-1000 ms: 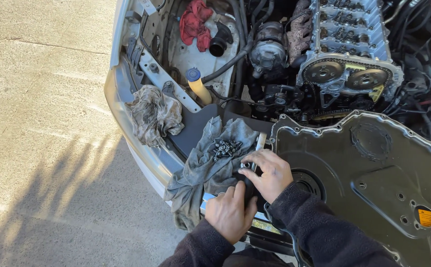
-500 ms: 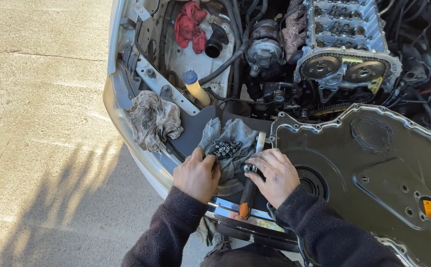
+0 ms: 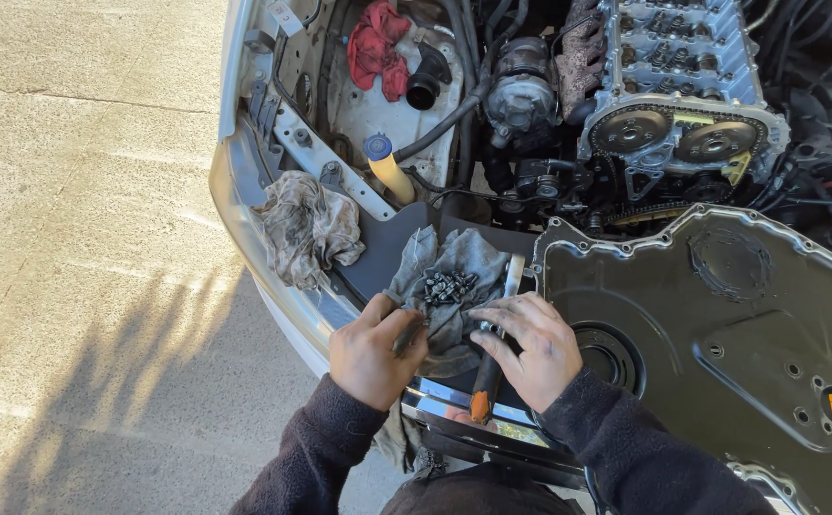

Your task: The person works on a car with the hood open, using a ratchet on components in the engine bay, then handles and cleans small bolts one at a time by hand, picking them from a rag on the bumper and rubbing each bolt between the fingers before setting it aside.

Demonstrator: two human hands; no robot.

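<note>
The car's front edge (image 3: 273,253), pale bumper and dark panel behind it, carries everything near the hands. A grey rag (image 3: 449,286) lies spread on it just ahead of both hands, with a small heap of dark bolts (image 3: 448,285) on top. A dirty crumpled cloth (image 3: 308,227) rests further out beyond the left hand (image 3: 370,355). Under the right hand (image 3: 528,345) lies a dark-shafted tool with an orange handle (image 3: 483,389). A large black engine cover (image 3: 721,334) rests beside the right hand.

A pile of bolts (image 3: 448,285) lies on a rag (image 3: 454,272), with another rag (image 3: 308,227) to its left, the engine cover (image 3: 721,324) right, and the engine (image 3: 683,86) behind, apparently.
</note>
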